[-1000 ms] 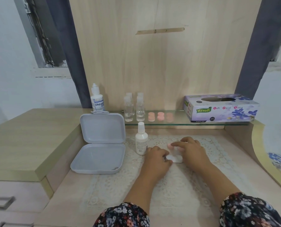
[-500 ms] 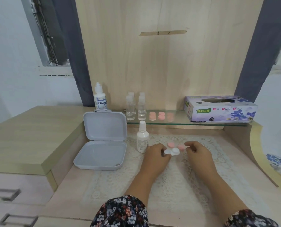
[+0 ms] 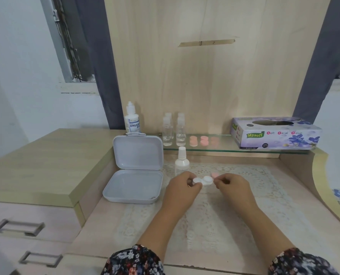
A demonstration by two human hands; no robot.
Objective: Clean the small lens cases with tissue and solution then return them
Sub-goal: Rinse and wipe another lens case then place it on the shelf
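Holding the white lens case (image 3: 203, 180) just above the lace mat (image 3: 220, 215), you have it pinned between both hands near the middle of the counter (image 3: 97, 231). Your left hand (image 3: 182, 188) has its grip pinched on the case's left cup, thumb and fingers curled round it. Your right hand (image 3: 233, 188) sits at the case's right end; its fingers are curled, and it appears to pinch the edge there, though the exact contact is too small to tell. A pink cap (image 3: 214, 175) lies on the mat just behind the case, near your right fingertips.

Just beyond your left hand stands a small white spray bottle (image 3: 182, 161), upright. Left of it, an open grey hinged box (image 3: 135, 171) rests on the counter, lid propped up against the back. Behind the box stands a solution bottle (image 3: 132, 120) with a blue-and-white label.

Glass shelf (image 3: 224, 148) runs along the back: clear small bottles (image 3: 174, 132) grouped at its left end, then pink caps (image 3: 203, 140) in a row, then a purple tissue box (image 3: 276, 133) at the right end, well apart from your hands.

Floral sleeves (image 3: 133, 261) show at the bottom edge. Drawer handles (image 3: 18, 228) sit lower left, under the raised side top.
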